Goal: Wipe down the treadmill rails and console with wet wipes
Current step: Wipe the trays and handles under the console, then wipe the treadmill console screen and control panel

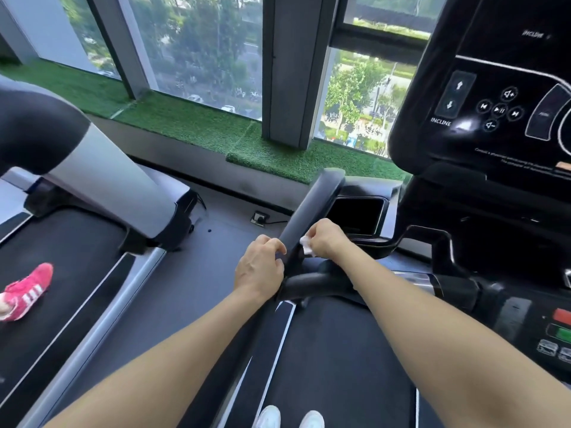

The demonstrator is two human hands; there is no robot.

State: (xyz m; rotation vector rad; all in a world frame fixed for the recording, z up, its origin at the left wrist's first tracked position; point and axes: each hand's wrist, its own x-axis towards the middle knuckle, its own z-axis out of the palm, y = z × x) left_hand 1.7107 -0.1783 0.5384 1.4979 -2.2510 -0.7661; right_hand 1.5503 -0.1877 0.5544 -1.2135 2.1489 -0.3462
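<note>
The treadmill's black left rail [312,208] runs from the centre up towards the window. My left hand [259,267] grips the rail from its left side, fingers curled over the top. My right hand [324,237] pinches a small white wet wipe [306,244] against the rail's right side, just above my left hand. The black console [494,97] with touch buttons and an INCLINE label fills the upper right. A lower control panel [556,332] with red and green buttons sits at the right edge.
A second treadmill [102,180] stands to the left, with another person's pink shoe [26,293] on its belt. Green artificial turf [191,118] lines the window ledge. A floor socket [260,218] lies between the machines. My white shoes [289,417] stand on the belt.
</note>
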